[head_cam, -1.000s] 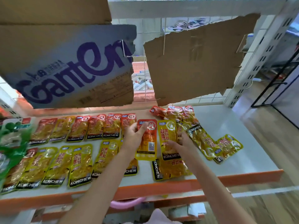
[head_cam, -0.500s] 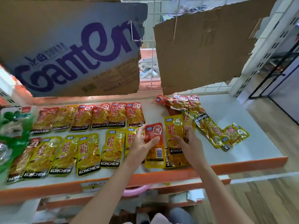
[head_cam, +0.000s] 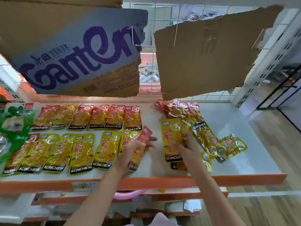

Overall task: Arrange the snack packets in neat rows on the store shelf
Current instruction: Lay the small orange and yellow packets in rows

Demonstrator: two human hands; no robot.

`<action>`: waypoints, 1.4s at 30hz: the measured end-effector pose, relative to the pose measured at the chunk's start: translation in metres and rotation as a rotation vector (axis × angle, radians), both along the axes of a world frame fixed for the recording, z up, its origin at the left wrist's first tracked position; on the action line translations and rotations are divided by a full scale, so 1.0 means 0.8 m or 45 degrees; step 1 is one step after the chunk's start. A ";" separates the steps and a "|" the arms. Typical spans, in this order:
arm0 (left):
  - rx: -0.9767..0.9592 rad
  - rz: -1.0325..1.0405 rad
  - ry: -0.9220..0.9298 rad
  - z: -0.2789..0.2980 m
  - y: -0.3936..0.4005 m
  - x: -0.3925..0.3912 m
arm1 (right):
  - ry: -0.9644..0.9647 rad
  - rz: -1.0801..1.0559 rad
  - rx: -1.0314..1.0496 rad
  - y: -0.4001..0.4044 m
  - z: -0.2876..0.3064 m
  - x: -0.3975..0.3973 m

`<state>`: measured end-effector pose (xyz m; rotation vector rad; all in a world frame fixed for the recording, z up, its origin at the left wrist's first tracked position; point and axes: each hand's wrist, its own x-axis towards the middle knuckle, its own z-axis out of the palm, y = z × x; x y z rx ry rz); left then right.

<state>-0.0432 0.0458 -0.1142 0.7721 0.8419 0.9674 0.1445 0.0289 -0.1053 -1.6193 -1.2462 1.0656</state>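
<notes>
Head view: left hand (head_cam: 135, 147) pinching a small red foil snack packet (head_cam: 145, 136) mid-frame, above the white shelf (head_cam: 236, 128); right hand (head_cam: 184, 147) gripping a yellow packet (head_cam: 171, 139). Risk: dropping red among the yellow front row (head_cam: 65, 150), or nudging the loose pile (head_cam: 203, 132) at right.

Glossy plastic snack packets (head_cam: 104, 148) on matt shelf (head_cam: 236, 128); rough torn cardboard (head_cam: 203, 51).

Single head-worn wide-angle view, close above the shelf (head_cam: 244, 144), facing forward and down, arms entering from below.
</notes>
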 end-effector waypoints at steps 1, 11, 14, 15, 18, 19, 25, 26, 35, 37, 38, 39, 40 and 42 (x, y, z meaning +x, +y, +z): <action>-0.086 0.024 -0.040 0.003 0.002 0.000 | -0.020 0.046 -0.015 -0.001 -0.004 -0.005; -0.115 0.137 0.439 0.021 -0.003 0.005 | -0.016 0.295 -0.045 0.006 -0.010 0.007; -0.047 0.116 0.514 0.018 -0.005 0.007 | 0.070 0.295 -0.091 0.009 -0.009 0.012; -0.023 0.119 0.555 0.016 -0.004 0.007 | 0.099 0.287 -0.099 0.010 -0.008 0.014; 0.060 0.158 0.544 0.008 -0.004 0.009 | 0.009 0.267 -0.121 0.010 -0.010 0.019; 0.083 0.186 0.533 0.005 -0.004 0.010 | -0.080 0.275 -0.119 0.012 -0.012 0.018; 0.570 0.335 1.372 -0.003 -0.010 0.037 | -0.464 0.349 -0.070 0.009 -0.012 0.012; 0.639 0.351 1.460 -0.004 -0.011 0.038 | -0.514 0.360 -0.061 0.008 -0.012 0.015; 0.852 0.012 1.973 -0.019 -0.022 -0.011 | -0.794 0.570 -0.187 0.006 0.001 0.016; 0.839 -0.013 1.997 -0.021 -0.023 -0.016 | -0.828 0.588 -0.173 0.005 0.003 0.007; 0.826 -0.031 2.003 -0.020 -0.024 -0.018 | -0.844 0.592 -0.159 0.004 0.004 0.003; 0.808 -0.052 2.015 -0.020 -0.025 -0.020 | -0.853 0.594 -0.151 0.002 0.005 -0.001; 0.795 -0.067 2.036 -0.019 -0.026 -0.021 | -0.848 0.589 -0.148 0.001 0.006 -0.006; 0.758 -0.087 2.072 -0.015 -0.030 -0.022 | -0.846 0.574 -0.155 0.000 0.006 -0.013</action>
